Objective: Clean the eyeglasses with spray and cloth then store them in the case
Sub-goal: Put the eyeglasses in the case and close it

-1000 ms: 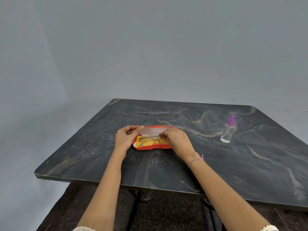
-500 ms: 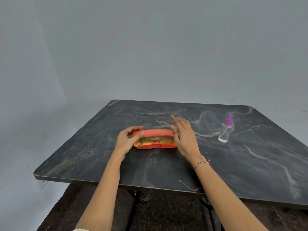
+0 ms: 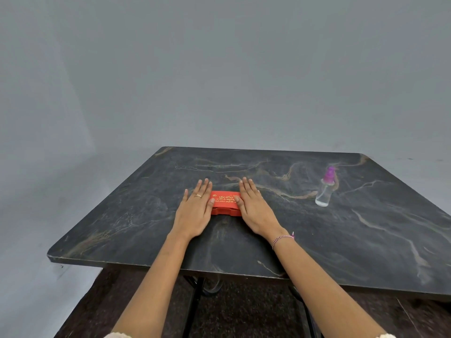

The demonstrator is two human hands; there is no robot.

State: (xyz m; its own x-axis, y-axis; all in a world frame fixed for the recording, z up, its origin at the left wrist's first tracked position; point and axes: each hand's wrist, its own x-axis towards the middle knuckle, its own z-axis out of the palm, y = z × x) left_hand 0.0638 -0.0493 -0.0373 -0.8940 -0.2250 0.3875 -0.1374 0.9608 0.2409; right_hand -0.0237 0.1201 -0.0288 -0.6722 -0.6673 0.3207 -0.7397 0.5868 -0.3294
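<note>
A red glasses case point(image 3: 225, 203) with gold lettering lies closed near the middle of the dark table point(image 3: 341, 240). My left hand point(image 3: 196, 211) rests flat over its left end, fingers straight, thumb on the lid. My right hand point(image 3: 255, 207) lies flat over its right end in the same way. The eyeglasses and the cloth are hidden from view. A small clear spray bottle point(image 3: 324, 191) with a purple top stands upright to the right, well apart from both hands.
The table's front edge point(image 3: 170, 263) runs just under my forearms, with dark metal legs point(image 3: 195, 301) and a dark floor below. A plain grey wall stands behind the table.
The case was open with the glasses and a pale cloth showing inside. The lid has come down, and both hands now lie flat on the closed case.
</note>
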